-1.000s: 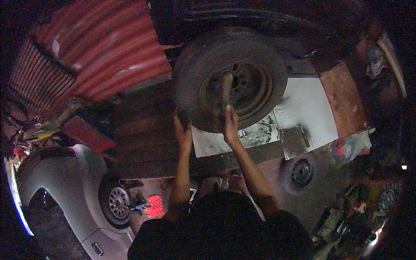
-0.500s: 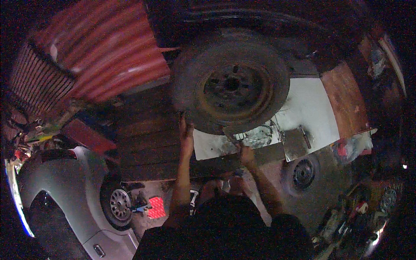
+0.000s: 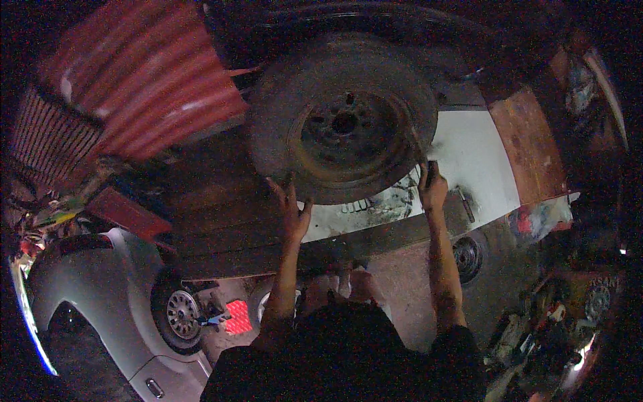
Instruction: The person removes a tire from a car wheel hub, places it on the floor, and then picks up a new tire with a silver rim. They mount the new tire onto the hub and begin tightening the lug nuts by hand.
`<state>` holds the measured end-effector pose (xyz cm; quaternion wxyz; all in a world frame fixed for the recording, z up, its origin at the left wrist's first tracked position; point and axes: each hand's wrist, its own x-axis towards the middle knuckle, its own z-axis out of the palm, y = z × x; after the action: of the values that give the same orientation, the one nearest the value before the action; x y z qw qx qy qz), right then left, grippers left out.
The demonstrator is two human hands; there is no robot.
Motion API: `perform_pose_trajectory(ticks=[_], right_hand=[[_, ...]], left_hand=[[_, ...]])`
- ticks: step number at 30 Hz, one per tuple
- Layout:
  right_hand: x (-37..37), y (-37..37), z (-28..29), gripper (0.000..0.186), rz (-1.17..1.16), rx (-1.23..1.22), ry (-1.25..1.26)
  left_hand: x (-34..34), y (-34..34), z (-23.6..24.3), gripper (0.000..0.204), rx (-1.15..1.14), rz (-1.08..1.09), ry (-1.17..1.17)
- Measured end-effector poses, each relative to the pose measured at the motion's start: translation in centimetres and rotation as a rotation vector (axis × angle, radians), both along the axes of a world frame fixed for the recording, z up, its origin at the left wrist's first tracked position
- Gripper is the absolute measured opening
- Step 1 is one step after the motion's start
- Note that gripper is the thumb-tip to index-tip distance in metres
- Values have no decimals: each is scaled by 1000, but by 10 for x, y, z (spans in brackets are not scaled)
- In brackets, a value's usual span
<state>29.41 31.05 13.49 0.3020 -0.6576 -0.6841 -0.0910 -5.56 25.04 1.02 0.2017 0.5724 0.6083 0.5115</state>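
A dusty car wheel point(image 3: 345, 171), tyre and steel rim together, stands or leans in the middle with its hub side toward me. My left hand point(image 3: 290, 209) is at the tyre's lower left edge, fingers spread and thumb apart, fingertips at the rubber. At the lower right edge of the tyre, my right hand point(image 3: 432, 187) is closed around a thin dark tool point(image 3: 418, 142) that reaches toward the rim. Its exact kind is too dim to make out. Beneath the wheel lies a white sheet point(image 3: 475, 144) smeared with black.
A dark wooden bench point(image 3: 207, 201) carries the sheet, with a small handled tool point(image 3: 466, 205) on it. Red corrugated panels point(image 3: 154, 87) rise at the left. A silver car point(image 3: 100, 281) stands below them. Another wheel point(image 3: 469, 258) is on the floor at right.
My right hand has moved right and up along the tyre with the thin tool. My left hand has spread its fingers at the tyre's edge. The view has shifted slightly.
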Motion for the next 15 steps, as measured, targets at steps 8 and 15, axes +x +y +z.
perform_pose_trajectory(ticks=[8,15], right_hand=[[-8,-48,-159,50,-74,-549,397],[-52,-1,-112,50,-50,-300,263]], left_hand=[[13,-5,-16,90,-120,-35,-106],[14,-8,-21,88,-73,55,-1]])
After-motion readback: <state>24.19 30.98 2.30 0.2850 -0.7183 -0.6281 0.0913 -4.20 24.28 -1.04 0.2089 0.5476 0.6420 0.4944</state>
